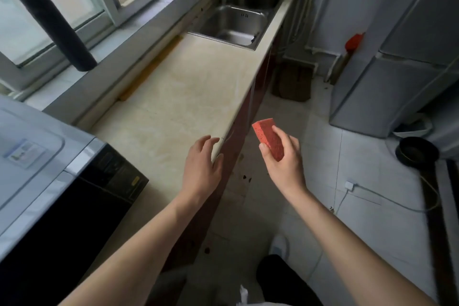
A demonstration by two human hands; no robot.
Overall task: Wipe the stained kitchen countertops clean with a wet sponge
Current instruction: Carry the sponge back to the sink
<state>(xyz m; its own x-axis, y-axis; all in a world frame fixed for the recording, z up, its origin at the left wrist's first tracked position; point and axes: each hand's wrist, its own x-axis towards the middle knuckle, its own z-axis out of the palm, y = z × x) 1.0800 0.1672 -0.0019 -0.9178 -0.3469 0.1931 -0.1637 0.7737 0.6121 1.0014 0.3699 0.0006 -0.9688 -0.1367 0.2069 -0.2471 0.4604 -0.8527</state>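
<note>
Sink (218, 38) set in counter's (173, 97) far end. Window sill (139, 30) runs along its left edge, cylinder (52, 25) on the sill. Washer (37, 156) at near left corner. Left hand (202, 164) over right edge; right hand (283, 159) holds sponge (269, 138) beyond it, above floor. Fridge (397, 69) far right.

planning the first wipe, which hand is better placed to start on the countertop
Right. The right hand grips the red sponge just off the countertop edge. The left hand hangs open over that edge, holding nothing.
</note>
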